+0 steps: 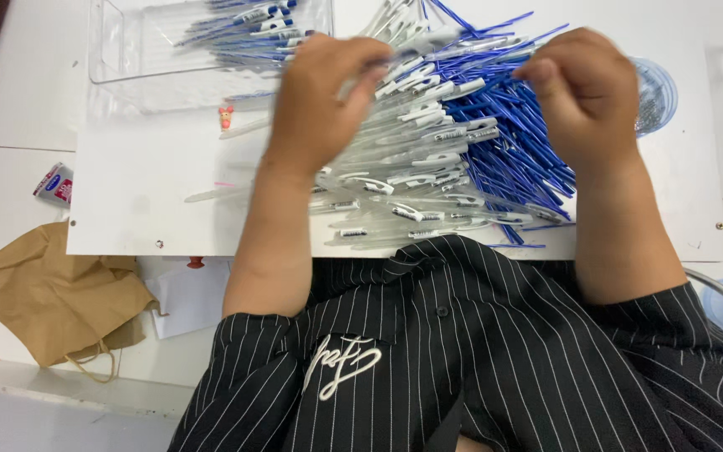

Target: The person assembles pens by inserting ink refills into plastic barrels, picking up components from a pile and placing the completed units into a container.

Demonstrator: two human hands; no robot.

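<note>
A heap of clear pen barrels [412,180] and thin blue ink refills [512,151] covers the white board [144,192] in front of me. My left hand [320,100] hovers over the barrels, its fingers closed on one clear pen barrel [428,42] held across the heap. My right hand [587,92] is above the blue refills, fingertips pinched at the other end of that barrel; what it pinches is blurred. A clear plastic bin [127,50] at the back left holds several finished pens with blue caps [253,25].
A round clear lid or cup [658,92] with small metal parts sits at the right. A crumpled brown paper bag [52,293] lies at the lower left, a small packet [56,184] beside the board. My striped black shirt [462,360] fills the foreground.
</note>
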